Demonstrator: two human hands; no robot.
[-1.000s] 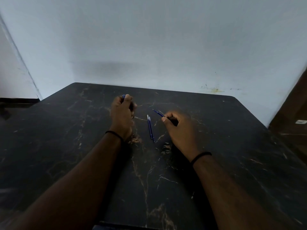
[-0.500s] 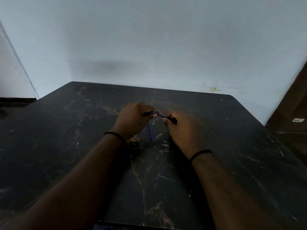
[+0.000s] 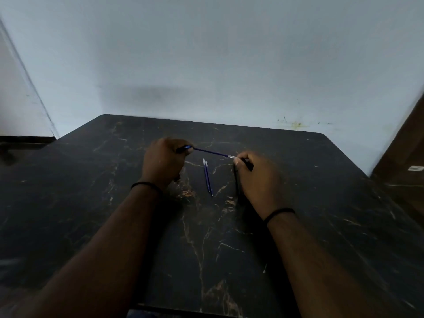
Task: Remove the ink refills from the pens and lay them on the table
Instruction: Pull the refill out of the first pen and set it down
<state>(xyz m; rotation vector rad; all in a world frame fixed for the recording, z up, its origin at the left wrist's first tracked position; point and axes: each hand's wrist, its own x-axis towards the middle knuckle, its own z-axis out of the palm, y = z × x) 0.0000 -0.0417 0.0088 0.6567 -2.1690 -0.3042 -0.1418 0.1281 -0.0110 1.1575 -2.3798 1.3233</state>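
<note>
My left hand point(image 3: 164, 162) is closed around a dark pen barrel point(image 3: 184, 148), whose blue end shows at my thumb. A thin blue ink refill point(image 3: 212, 153) stretches from that barrel to my right hand point(image 3: 257, 177), which pinches its pale tip. The right hand also holds a small dark pen part point(image 3: 249, 165). Two blue refills point(image 3: 207, 176) lie side by side on the black marble table point(image 3: 114, 203), between my hands. A dark pen-like piece point(image 3: 236, 182) lies along the inner edge of my right hand, hard to make out.
A pale wall point(image 3: 206, 65) stands directly behind the table's far edge. Brown wooden furniture point(image 3: 406, 157) is at the right. A dark ledge point(image 3: 20, 143) sits at the left beyond the table corner.
My hands came together half a second ago and have since moved apart, drawing the blue refill out of the barrel in my left hand.
</note>
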